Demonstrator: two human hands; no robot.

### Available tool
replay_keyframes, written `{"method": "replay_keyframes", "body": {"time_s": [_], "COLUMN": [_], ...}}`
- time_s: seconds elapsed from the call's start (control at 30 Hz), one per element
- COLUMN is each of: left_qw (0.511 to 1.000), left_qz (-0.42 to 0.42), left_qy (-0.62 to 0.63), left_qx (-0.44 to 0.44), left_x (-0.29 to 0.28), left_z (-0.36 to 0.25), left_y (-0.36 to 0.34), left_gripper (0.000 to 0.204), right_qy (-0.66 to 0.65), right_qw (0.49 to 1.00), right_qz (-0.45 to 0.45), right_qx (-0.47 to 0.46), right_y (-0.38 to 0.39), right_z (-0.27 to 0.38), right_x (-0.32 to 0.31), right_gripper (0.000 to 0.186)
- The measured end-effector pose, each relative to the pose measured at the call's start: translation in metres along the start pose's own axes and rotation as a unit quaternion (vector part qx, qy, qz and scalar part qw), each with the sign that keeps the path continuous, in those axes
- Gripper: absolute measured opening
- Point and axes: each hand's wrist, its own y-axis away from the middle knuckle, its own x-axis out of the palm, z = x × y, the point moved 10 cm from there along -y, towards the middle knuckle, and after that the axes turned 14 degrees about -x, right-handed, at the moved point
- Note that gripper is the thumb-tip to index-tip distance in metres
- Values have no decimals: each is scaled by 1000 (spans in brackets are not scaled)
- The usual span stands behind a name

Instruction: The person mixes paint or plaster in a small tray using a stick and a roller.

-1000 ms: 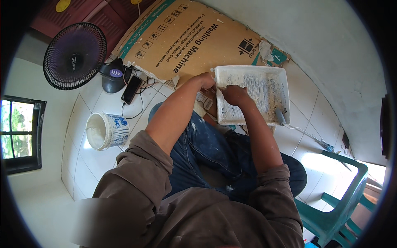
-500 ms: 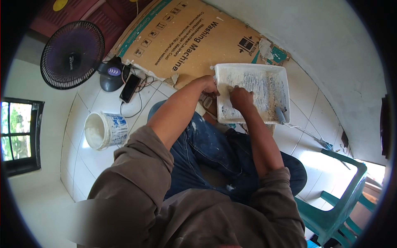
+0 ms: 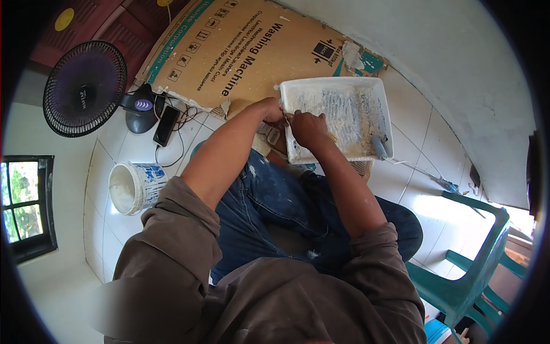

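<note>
A white paint tray (image 3: 337, 158), crusted with dried paint, stands before me with its left end near both hands. My left hand (image 3: 271, 110) is closed on the tray's left rim. Just inside that rim, my right hand (image 3: 309, 128) is closed, knuckles up; a small yellowish bit shows beside its wrist side, but what it grips is hidden. A paint roller (image 3: 379, 147) with a grey-blue sleeve rests in the tray's right corner, its wire frame reaching out over the rim to the floor.
Flattened cardboard (image 3: 246, 46) lies beyond the tray. On the left are a white bucket (image 3: 136, 186), a phone (image 3: 167, 126) on a cable and a standing fan (image 3: 86, 92). A green plastic chair (image 3: 470, 286) is at right, and a wall curves along the far right.
My right hand has moved from over the tray's inside toward its left rim, close to my left hand. The whole view has shifted, so the tray appears further left and slightly higher.
</note>
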Motion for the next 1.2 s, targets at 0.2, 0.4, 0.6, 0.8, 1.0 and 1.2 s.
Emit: {"method": "replay_keyframes", "body": {"time_s": [0.2, 0.4, 0.6, 0.8, 1.0, 1.2], "left_qw": [984, 990, 993, 991, 999, 1000], "left_qz": [-126, 54, 44, 68, 7, -5], "left_qy": [-123, 128, 97, 107, -35, 19], "left_qx": [17, -36, -49, -34, 27, -19], "left_x": [-21, 9, -7, 0, 8, -4], "left_z": [21, 10, 22, 21, -10, 22], "left_y": [-14, 5, 8, 2, 8, -11], "left_gripper": [44, 27, 25, 28, 17, 19], "right_qy": [-39, 19, 26, 19, 2, 30], "right_qw": [999, 995, 999, 995, 997, 996], "right_qz": [-26, -92, -2, 49, -18, -8], "right_qx": [-14, 24, -42, -81, -73, -82], "right_y": [-12, -12, -19, -16, -3, -8], "right_z": [23, -33, -19, -3, -8, 21], "right_x": [1, 7, -10, 14, 19, 13], "right_gripper": [27, 30, 39, 35, 31, 26]}}
